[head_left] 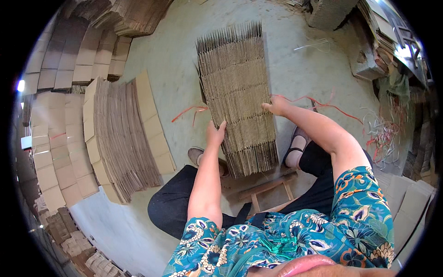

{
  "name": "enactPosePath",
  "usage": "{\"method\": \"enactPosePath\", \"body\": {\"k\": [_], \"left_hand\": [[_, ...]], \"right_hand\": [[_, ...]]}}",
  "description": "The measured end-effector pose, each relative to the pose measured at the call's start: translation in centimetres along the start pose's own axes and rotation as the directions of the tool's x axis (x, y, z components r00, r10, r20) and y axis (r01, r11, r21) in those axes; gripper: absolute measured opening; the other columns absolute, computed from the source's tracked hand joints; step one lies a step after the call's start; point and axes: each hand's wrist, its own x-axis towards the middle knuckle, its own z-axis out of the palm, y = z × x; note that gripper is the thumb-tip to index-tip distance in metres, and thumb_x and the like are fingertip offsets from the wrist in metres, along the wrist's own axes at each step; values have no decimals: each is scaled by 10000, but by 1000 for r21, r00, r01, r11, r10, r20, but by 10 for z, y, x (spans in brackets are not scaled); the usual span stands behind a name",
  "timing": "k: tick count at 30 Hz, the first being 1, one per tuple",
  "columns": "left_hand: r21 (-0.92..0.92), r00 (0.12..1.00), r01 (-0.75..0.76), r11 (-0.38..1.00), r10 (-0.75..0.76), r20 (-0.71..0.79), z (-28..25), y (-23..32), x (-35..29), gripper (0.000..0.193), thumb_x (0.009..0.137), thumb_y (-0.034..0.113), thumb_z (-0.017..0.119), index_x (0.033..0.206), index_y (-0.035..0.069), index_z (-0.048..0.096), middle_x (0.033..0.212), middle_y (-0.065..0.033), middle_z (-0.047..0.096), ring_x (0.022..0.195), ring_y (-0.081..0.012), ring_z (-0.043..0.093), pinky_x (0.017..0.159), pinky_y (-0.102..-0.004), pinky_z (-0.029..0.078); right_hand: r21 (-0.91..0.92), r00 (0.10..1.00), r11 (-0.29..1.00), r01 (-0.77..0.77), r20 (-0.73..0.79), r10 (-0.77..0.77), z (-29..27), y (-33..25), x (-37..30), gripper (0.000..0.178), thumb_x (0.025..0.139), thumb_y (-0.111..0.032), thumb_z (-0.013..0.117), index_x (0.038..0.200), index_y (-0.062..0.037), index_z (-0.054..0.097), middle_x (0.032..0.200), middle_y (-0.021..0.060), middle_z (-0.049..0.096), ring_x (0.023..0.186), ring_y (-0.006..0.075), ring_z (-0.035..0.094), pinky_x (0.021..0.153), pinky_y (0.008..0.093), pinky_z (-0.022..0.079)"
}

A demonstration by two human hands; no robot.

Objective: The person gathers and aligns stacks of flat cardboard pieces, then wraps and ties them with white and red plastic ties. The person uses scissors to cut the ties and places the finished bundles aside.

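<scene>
"Where is the long, brown, corrugated-cardboard stack (237, 94)?"

"Upper centre of the frame — a thin, red plastic strip (182, 114) just left."

"Is it touched?"

"On 2 sides: bare left hand (215, 134) at left, bare right hand (276, 105) at right. Grip partly hidden — whether either clamps it, I cannot tell."

No text, labels, brands, numbers or signs could be read.
</scene>
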Motion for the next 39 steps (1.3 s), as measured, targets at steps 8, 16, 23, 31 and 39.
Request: {"method": "enactPosePath", "body": {"k": [8,16,23,31,39], "left_hand": [[270,971,-66,961,0,239,-29,10,-1,533,753,344,675,1106,-31,538,1065,-227,602,993,-355,583,843,-402,453],[550,621,-587,594,-106,777,-96,167,47,690,772,382,657,1291,3,404,1262,-221,483,1176,-354,461,972,-415,390],[186,362,-924,335,604,710,-7,169,36,801,778,517,569,1363,31,318,1433,-163,278,1346,-312,224,1099,-454,180],[127,229,-968,218,553,801,31,152,55,830,785,636,433,1387,77,312,1458,-90,261,1364,-252,198,1111,-459,107],[54,206,-963,262,597,775,39,149,64,813,801,632,416,1390,81,308,1464,-73,258,1370,-240,186,1113,-459,96]], "right_hand": [[116,990,985,125,49,-132,9,7,-1,549,829,-473,517,998,41,612,883,216,646,855,348,630,802,419,484],[-59,953,978,201,245,-181,-22,13,8,489,828,-467,533,924,1,632,760,169,659,748,302,650,737,401,498],[602,943,797,-53,292,-158,-24,52,18,467,866,-445,529,940,11,600,844,137,654,788,222,632,682,360,487],[262,803,913,313,-586,-107,-106,55,109,635,827,-478,583,1328,-135,395,1317,207,427,1181,330,461,958,409,393],[109,814,968,226,-567,-126,-127,40,164,643,829,-549,522,1356,-214,368,1425,185,300,1297,328,328,1024,402,327]]}}
